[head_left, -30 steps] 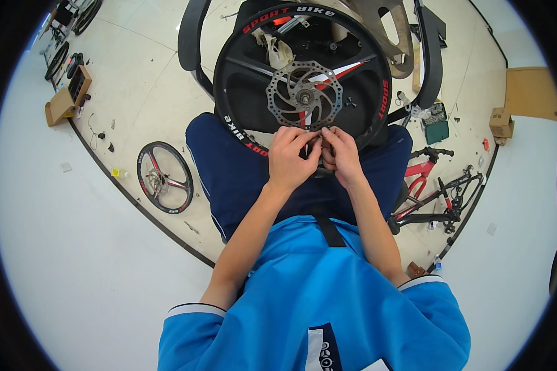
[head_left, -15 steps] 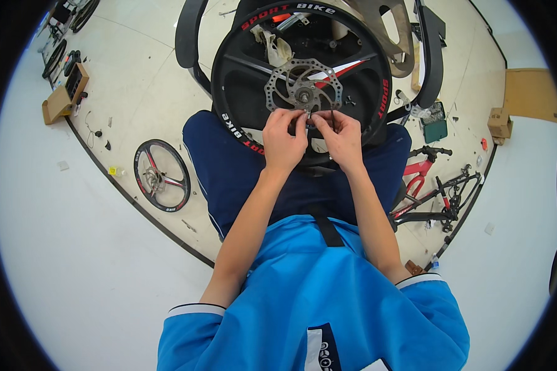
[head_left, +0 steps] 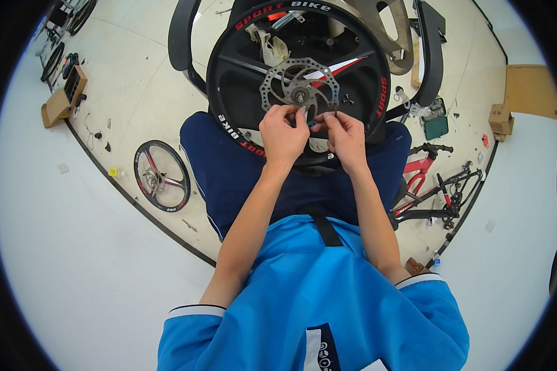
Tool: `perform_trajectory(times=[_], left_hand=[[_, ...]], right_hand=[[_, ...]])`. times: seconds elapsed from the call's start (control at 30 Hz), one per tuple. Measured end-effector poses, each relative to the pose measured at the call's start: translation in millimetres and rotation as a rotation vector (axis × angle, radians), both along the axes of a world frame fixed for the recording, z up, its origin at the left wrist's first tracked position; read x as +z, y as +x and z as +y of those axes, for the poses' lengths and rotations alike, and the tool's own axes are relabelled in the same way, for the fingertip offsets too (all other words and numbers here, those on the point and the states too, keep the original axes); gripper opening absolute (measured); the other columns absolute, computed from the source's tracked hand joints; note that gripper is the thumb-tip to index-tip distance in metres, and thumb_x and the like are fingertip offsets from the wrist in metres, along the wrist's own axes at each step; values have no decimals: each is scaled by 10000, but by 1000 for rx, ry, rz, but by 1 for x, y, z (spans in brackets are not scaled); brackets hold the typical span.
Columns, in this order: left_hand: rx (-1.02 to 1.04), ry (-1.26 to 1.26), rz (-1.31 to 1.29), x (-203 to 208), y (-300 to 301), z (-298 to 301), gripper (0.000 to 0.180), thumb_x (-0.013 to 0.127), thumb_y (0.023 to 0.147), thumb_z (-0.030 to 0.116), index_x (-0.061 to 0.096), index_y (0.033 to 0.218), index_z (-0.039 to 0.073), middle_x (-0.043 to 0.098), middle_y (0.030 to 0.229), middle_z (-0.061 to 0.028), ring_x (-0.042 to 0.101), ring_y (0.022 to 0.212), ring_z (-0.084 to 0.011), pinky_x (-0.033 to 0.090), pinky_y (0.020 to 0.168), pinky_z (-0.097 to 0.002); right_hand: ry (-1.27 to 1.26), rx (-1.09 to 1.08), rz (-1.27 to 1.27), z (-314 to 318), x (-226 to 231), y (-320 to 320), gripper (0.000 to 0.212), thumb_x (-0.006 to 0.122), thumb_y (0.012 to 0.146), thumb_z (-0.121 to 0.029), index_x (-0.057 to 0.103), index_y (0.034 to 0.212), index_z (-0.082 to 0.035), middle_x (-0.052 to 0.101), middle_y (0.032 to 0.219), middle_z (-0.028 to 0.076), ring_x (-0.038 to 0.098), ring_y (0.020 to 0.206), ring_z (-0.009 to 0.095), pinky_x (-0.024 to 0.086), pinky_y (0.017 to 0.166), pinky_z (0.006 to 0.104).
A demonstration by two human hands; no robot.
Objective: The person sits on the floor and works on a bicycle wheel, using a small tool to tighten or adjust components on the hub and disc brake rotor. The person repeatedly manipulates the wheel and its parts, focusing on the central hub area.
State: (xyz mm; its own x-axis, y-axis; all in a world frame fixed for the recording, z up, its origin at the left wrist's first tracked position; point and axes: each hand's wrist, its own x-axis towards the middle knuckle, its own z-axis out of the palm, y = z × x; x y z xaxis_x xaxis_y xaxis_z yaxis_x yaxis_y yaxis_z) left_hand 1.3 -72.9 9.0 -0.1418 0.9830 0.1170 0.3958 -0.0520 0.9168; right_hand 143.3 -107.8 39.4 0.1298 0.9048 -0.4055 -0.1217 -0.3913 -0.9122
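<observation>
Curled, hold unclear, left hand (head_left: 283, 140) and right hand (head_left: 348, 143) crowd a scalloped silver disc (head_left: 301, 83) on a black three-spoked wheel (head_left: 254, 65).

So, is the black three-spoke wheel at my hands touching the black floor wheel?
Apart: the head view shows navy trousers between upper wheel and floor wheel.

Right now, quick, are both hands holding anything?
Left hand: closed in a pinch by the round metal disc; anything in its grip is too small to tell.
Right hand: closed in a pinch too; what it holds can't be told.
</observation>
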Motion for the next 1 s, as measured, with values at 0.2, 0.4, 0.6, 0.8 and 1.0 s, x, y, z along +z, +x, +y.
perform_trajectory(times=[0.2,0.4,0.6,0.8,1.0], left_hand=[[8,-44,-52,7,2,-1,129,776,859,81,748,886,-42,655,748,-70,533,540,-93,431,530,-254],[-3,14,-137,-3,1,-3,99,763,877,43,751,928,-40,646,797,-51,517,570,-73,411,530,-237],[-30,54,-93,-7,-3,-4,99,759,883,43,763,956,-24,643,805,-43,511,572,-75,403,529,-244],[-10,133,-121,-11,1,-6,91,752,891,32,773,975,5,637,826,-40,522,568,-86,410,522,-255],[-40,218,-58,-18,2,-8,112,751,890,29,778,999,23,639,847,-46,539,578,-101,425,513,-255]], right_hand=[[133,-11,-90,2,12,2,378,485,1103,-268,716,1061,29,698,865,57,615,730,92,517,704,261],[260,133,-409,1,12,11,411,437,1124,-296,696,1068,19,601,789,17,591,717,98,497,693,253],[56,171,-236,2,25,18,389,449,1114,-271,681,1033,31,549,696,9,536,656,92,443,619,260],[251,274,-664,-2,19,9,254,518,1035,-158,672,1083,39,614,718,237,625,641,404,518,682,410],[292,308,-719,-5,33,9,259,522,1021,-43,658,1219,54,713,796,115,693,671,206,537,647,332]])
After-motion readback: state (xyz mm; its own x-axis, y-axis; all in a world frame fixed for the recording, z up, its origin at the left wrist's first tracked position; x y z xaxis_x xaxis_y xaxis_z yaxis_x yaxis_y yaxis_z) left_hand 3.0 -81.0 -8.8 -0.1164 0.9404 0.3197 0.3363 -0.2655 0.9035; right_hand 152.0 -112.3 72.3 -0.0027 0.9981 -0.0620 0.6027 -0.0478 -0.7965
